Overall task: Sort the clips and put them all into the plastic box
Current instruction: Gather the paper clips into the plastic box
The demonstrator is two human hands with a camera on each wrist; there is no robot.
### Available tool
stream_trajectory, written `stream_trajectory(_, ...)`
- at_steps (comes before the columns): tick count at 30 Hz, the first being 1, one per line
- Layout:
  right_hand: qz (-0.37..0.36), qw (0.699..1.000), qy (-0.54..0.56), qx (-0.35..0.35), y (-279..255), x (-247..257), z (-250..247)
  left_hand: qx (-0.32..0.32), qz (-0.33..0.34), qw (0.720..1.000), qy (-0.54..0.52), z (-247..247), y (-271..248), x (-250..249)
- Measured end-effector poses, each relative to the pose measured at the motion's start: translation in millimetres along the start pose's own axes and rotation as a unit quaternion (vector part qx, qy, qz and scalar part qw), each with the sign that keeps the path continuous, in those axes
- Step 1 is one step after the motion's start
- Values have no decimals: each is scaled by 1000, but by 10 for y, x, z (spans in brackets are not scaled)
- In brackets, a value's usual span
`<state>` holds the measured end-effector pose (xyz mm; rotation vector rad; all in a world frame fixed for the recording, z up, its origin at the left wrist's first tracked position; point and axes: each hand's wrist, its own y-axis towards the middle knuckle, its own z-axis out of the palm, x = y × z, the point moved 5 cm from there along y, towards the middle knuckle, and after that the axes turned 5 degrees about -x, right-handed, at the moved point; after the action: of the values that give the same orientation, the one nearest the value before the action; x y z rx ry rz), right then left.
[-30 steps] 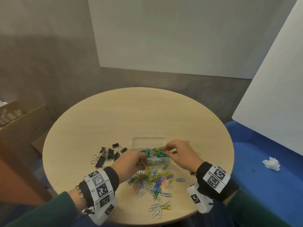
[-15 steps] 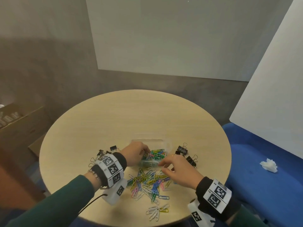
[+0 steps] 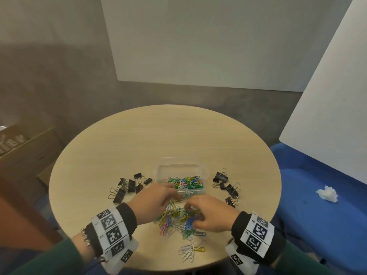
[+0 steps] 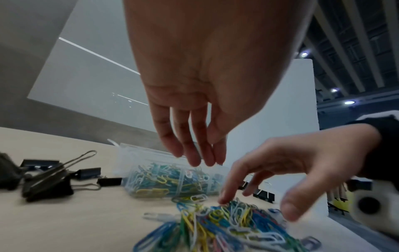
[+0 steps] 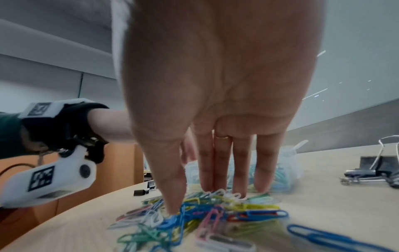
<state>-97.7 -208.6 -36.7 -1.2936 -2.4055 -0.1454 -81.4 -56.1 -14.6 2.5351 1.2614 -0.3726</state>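
Observation:
A clear plastic box (image 3: 182, 166) stands mid-table, part filled with coloured paper clips (image 3: 184, 181). In front of it lies a loose pile of coloured paper clips (image 3: 174, 219). My left hand (image 3: 170, 197) hovers between box and pile, its fingers (image 4: 195, 158) hanging straight and holding nothing. My right hand (image 3: 190, 210) spreads over the pile, and its fingertips (image 5: 175, 206) touch the clips. Black binder clips lie in one group left of the box (image 3: 129, 187) and another to its right (image 3: 226, 185).
A few white and yellow clips (image 3: 190, 252) lie apart near the round wooden table's (image 3: 158, 135) front edge. A crumpled tissue (image 3: 327, 193) sits on the blue seat to the right. A cardboard box (image 3: 19, 147) stands on the floor at left.
My left hand has drawn back from the box's left end toward the pile. My right hand has come down onto the pile with its fingers spread.

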Motion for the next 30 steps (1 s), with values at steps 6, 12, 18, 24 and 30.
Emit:
stream_trajectory(6, 1, 1000, -25, 5, 102, 63, 48, 74, -34, 994, 68, 239, -60, 22)
stream_trajectory(12, 16, 1000, 16, 19, 25, 51, -10, 93, -46, 994, 25, 280, -161, 8)
stream_trajectory(18, 52, 998, 2, -21, -195, -192, -165, 49, -67, 996, 19, 108, -354, 125)
stream_trajectory(24, 114, 992, -46, 24, -189, -290, 19, 109, -123, 986, -25, 280, -377, 131)
stream_trajectory(30, 63, 998, -26, 2, 62, 8, 166, 80, -97, 992, -4, 410, -90, -79)
